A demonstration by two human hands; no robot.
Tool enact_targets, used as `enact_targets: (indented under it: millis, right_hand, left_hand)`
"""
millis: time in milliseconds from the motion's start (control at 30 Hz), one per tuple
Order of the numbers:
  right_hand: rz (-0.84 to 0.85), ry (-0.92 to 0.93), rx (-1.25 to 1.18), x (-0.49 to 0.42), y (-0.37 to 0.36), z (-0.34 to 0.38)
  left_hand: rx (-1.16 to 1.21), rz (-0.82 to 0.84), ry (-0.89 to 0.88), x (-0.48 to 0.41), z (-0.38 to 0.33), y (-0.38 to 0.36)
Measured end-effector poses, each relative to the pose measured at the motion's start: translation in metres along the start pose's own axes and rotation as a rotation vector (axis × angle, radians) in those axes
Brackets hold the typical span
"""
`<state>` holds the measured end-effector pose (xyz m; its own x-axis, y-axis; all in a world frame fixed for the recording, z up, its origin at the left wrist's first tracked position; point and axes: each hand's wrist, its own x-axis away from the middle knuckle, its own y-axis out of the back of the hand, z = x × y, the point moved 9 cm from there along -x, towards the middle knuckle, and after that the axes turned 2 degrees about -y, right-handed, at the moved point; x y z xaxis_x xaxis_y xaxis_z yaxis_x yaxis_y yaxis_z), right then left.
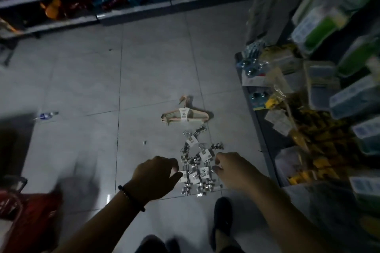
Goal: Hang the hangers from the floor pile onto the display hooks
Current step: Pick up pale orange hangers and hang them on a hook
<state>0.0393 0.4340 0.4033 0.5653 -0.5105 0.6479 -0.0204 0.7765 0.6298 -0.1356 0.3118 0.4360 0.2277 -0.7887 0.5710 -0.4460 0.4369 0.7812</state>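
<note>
Down in the lower middle of the frame, both hands are right at the pile of metal clip hangers [202,172] on the tiled floor [144,68]. The left hand [156,176] is at the pile's left edge with its fingers curled and thumb against a white tag. The right hand [232,168] is at the right edge with its fingertips in among the clips. It's too dim and smeary to say whether either one actually has hold of a hanger, so I can't tell. A bundle of pinkish hangers [185,116] lies a bit further up the frame, apart from both hands. The display rack [320,88] fills the right side, but I can't pick out the hooks. So my guess is it's barely started, with the whole lot on the floor and everything left to hang.
</note>
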Motion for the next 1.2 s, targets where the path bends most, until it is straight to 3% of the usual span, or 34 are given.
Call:
enact_targets:
  millis: [167, 333, 667, 833, 967, 1200]
  right_hand:
    - [0.067, -0.019, -0.041, -0.139, -0.004, 0.004]
    - [0.075, -0.072, -0.01, -0.319, -0.051, -0.02]
    - [0.006, -0.109, 0.035, -0.649, -0.138, -0.04]
    - [-0.021, -0.238, -0.067, -0.719, -0.194, -0.081]
    - [-0.052, -0.223, -0.087, -0.736, -0.235, -0.099]
    - [-0.078, -0.22, -0.138, -0.756, -0.266, -0.11]
  left_hand:
    - [0.093, 0.114, 0.048, -0.138, 0.081, -0.02]
    - [0.079, 0.174, 0.039, -0.324, 0.177, -0.094]
    - [-0.251, 0.198, -0.013, -0.638, 0.332, -0.243]
    - [-0.331, 0.024, -0.062, -0.723, 0.379, -0.281]
    - [-0.36, 0.02, -0.08, -0.743, 0.402, -0.315]
    - [-0.464, -0.382, -0.144, -0.751, 0.412, -0.338]
